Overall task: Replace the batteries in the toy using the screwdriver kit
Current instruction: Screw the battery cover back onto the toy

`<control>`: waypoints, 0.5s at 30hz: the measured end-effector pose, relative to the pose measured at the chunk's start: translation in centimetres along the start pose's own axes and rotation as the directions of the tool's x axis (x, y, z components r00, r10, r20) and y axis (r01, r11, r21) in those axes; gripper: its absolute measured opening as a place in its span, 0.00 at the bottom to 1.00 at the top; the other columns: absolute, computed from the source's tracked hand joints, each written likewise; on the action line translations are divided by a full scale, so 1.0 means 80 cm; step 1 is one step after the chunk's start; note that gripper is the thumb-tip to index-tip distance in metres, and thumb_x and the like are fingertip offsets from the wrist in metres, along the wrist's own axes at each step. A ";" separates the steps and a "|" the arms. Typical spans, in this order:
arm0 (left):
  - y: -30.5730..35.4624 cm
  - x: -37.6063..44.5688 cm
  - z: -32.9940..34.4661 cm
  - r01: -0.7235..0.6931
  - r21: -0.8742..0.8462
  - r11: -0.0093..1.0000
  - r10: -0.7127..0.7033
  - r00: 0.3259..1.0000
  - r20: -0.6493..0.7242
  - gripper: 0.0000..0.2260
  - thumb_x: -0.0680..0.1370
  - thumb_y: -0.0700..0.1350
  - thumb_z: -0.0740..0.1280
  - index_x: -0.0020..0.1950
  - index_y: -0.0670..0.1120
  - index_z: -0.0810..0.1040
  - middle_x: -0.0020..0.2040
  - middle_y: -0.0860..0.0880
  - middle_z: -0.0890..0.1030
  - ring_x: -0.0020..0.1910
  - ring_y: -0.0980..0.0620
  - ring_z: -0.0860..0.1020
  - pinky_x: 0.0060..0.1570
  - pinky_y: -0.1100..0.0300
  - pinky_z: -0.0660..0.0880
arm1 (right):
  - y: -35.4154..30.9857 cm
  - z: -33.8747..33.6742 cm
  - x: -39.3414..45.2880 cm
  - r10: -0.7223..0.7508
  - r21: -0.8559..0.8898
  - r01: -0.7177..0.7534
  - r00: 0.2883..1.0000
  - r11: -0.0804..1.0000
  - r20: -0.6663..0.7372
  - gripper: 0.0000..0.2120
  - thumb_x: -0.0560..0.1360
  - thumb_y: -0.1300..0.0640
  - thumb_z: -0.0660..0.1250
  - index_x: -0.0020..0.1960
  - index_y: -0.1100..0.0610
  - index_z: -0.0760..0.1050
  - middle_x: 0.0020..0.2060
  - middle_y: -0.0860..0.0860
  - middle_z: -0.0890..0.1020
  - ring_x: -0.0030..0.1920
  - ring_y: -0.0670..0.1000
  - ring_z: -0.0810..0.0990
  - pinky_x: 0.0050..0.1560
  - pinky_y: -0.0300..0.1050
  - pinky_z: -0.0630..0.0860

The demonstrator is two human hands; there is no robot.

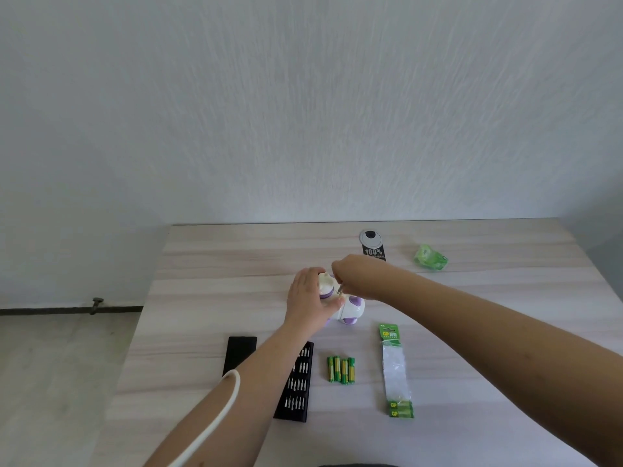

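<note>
A white and purple toy (350, 308) lies on the wooden table (472, 298) near its middle. My left hand (308, 299) grips the toy from the left side. My right hand (350, 269) is above the toy, closed on a thin screwdriver (338, 288) whose tip points down onto the toy. The black screwdriver kit tray (296, 382) with several bits lies nearer me, partly hidden by my left forearm. Several loose green and yellow batteries (341, 369) lie to the right of the tray.
A black kit lid (240, 353) lies left of the tray. A torn battery pack (396, 370) lies on the right. Crumpled green wrapping (431, 257) and a round grey cable port (371, 238) with a black label (374, 252) are at the back. A white cable (226, 409) crosses my left arm.
</note>
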State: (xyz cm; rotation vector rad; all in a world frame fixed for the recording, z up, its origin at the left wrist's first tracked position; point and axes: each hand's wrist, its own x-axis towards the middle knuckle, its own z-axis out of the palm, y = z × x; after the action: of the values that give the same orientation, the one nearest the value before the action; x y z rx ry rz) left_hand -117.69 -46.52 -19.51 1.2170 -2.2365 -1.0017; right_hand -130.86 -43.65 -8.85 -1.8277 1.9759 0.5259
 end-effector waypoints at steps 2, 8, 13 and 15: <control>-0.001 -0.001 0.001 0.003 -0.005 1.000 -0.003 1.000 -0.003 0.22 0.66 0.51 0.74 0.57 0.47 0.73 0.55 0.52 0.74 0.58 0.51 0.71 0.58 0.54 0.70 | 0.000 0.003 0.001 -0.008 -0.040 0.007 1.000 0.999 -0.007 0.08 0.69 0.64 0.71 0.48 0.60 0.77 0.43 0.54 0.81 0.40 0.55 0.80 0.31 0.43 0.68; -0.001 -0.003 0.000 -0.001 -0.012 1.000 0.001 1.000 -0.001 0.22 0.65 0.51 0.73 0.55 0.47 0.73 0.54 0.52 0.74 0.56 0.51 0.71 0.57 0.53 0.71 | -0.007 -0.005 -0.003 0.044 0.024 -0.044 0.999 0.999 -0.015 0.15 0.71 0.64 0.63 0.27 0.57 0.67 0.23 0.50 0.76 0.30 0.52 0.74 0.27 0.40 0.66; -0.002 -0.003 -0.001 -0.019 0.008 1.000 0.019 1.000 -0.008 0.23 0.66 0.50 0.75 0.57 0.46 0.73 0.55 0.51 0.74 0.57 0.50 0.71 0.56 0.54 0.70 | -0.006 -0.006 -0.007 0.087 0.075 -0.083 0.995 0.994 -0.045 0.17 0.75 0.59 0.61 0.27 0.57 0.67 0.19 0.50 0.75 0.21 0.47 0.72 0.32 0.38 0.74; -0.002 -0.004 -0.001 -0.018 0.005 1.000 0.018 1.000 -0.003 0.23 0.66 0.50 0.74 0.57 0.46 0.73 0.55 0.51 0.74 0.57 0.49 0.71 0.57 0.53 0.71 | -0.005 -0.006 -0.008 0.089 0.100 -0.083 0.995 0.992 -0.051 0.18 0.76 0.57 0.60 0.28 0.57 0.67 0.19 0.50 0.75 0.19 0.47 0.72 0.32 0.38 0.75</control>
State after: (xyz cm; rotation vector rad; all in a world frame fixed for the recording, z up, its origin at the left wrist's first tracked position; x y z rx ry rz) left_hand -117.40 -46.33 -19.57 1.1974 -2.2448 -0.9869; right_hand -130.40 -43.36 -8.12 -1.7220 2.0867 0.4010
